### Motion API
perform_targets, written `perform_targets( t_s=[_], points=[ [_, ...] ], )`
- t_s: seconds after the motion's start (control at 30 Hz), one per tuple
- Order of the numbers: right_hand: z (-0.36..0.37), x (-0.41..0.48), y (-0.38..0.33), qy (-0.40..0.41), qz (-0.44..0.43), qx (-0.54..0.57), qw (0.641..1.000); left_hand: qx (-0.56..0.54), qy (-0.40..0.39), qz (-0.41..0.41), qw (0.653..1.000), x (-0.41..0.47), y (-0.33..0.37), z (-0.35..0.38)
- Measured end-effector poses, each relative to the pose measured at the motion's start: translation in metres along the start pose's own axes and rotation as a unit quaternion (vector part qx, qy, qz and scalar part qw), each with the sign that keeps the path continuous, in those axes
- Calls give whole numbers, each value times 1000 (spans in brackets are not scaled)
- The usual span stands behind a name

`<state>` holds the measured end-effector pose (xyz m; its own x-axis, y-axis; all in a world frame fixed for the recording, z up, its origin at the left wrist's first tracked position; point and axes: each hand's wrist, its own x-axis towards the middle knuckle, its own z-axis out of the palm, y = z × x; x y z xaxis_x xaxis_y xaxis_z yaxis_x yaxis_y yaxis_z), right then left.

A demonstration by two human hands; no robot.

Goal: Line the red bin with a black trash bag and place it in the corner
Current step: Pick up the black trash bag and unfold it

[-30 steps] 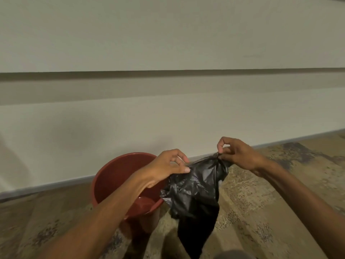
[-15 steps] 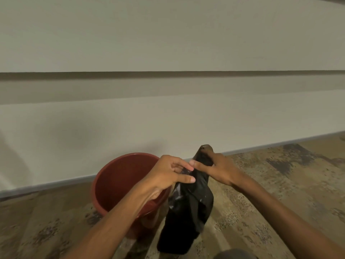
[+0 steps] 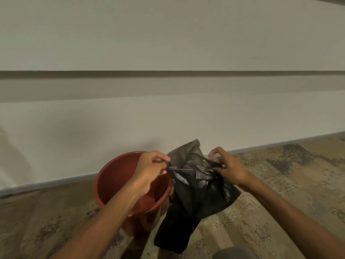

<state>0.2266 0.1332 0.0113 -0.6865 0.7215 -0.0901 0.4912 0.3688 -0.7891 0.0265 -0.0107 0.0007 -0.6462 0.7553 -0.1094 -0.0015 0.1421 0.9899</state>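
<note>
The red bin (image 3: 119,176) stands on the floor (image 3: 280,193), close to the white wall (image 3: 168,118). It sits at about 7 o'clock from the middle of the picture. It is upright and its round mouth is open. You can see its red inside, and there is no bag in it yet.

The black bag (image 3: 197,191) is up in the air, just to the right of the bin, at about 6 o'clock. It is crumpled and shiny. Its top part is pulled wide between two hands. The long bottom part hangs down toward the floor, in front of the bin's right side. One thin corner of the bag sticks up at 12 o'clock from the hands and looks grey against the wall.

The left hand (image 3: 151,169) is over the bin's mouth. Its fingers are curled in and pressed together, and they pinch the left edge of the bag. The left arm reaches in from 7 o'clock and crosses over the bin.

The right hand (image 3: 228,168) is to the right of the bag, over the floor. Its thumb and lower fingers grip the right edge of the bag. Its top fingers are bent and lifted a little, away from the bag. The right arm comes in from 4 o'clock.

The two hands are apart, with the bag stretched between them.

The floor is brown with dark patches. A grey strip (image 3: 65,181) runs along the bottom of the wall
</note>
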Motion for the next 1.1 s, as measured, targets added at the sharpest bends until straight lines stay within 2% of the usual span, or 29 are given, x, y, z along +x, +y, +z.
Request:
perform_targets(
  t_s=[0.13,0.27,0.37,0.43,0.53,0.7,0.8,0.9,1.0,1.1],
  points=[
    [-39,5,17,-25,13,68,997,172,-5,63,983,14,1,-22],
    [-74,8,24,-42,20,150,988,341,-2,137,930,24,5,-30],
    [-93,6,30,-62,16,225,972,399,-3,178,900,26,6,-30],
    [-102,1,32,-83,13,231,969,408,-2,180,895,24,5,-28],
    [-107,-6,31,-110,-7,199,974,388,19,161,907,21,5,-22],
    [-92,-11,19,-100,-60,6,993,316,64,137,937,16,6,-6],
    [-87,-8,22,-43,-99,-60,992,346,16,156,925,17,4,-7],
    [-87,-7,25,47,-145,-73,986,379,-42,174,908,20,2,-14],
    [-87,-7,26,138,-183,-78,970,396,-63,196,895,19,-1,-24],
    [-87,-6,21,121,-174,-117,970,399,-76,215,888,17,-5,-34]
  ],
)
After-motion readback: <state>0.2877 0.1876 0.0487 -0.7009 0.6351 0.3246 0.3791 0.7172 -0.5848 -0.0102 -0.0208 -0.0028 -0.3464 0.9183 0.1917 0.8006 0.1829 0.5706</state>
